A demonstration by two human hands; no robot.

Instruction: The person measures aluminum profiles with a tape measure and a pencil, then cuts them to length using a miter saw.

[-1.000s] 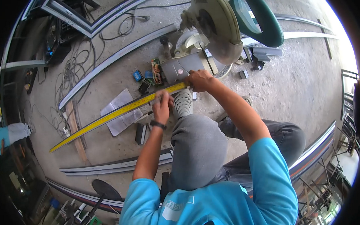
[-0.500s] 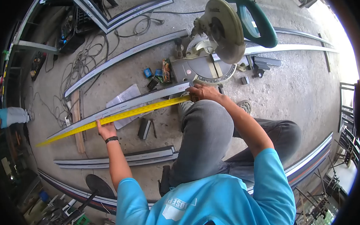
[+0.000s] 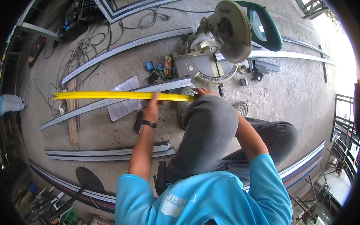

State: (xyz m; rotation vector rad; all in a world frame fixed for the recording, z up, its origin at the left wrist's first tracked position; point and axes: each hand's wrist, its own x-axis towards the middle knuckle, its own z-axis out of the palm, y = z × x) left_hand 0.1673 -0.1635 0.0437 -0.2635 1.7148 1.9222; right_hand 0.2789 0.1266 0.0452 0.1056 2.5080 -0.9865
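A yellow tape measure (image 3: 108, 94) is drawn out across the middle of the view, its blade blurred by motion. My left hand (image 3: 151, 111) is closed around the blade, partway along it. My right hand (image 3: 205, 91) holds the case end beside my raised knee, which hides part of the hand and most of the case. Beneath the blade, a long grey profile with printed film (image 3: 163, 86) lies aslant, its right end near the miter saw (image 3: 198, 68). A sheet of paper (image 3: 124, 104) is partly under the profile.
Another long profile (image 3: 126, 47) extends left from the saw, and a white one (image 3: 289, 55) lies to its right. Two short profiles (image 3: 110, 152) rest on the floor at left. Coiled cables (image 3: 82, 48) lie behind. Dark offcuts (image 3: 261, 68) sit right of the saw. A person stands at far left.
My left hand has moved right along the tape. The blade's far end has lifted off the profile and shortened, swinging up in view. My right hand has dropped slightly behind the knee.
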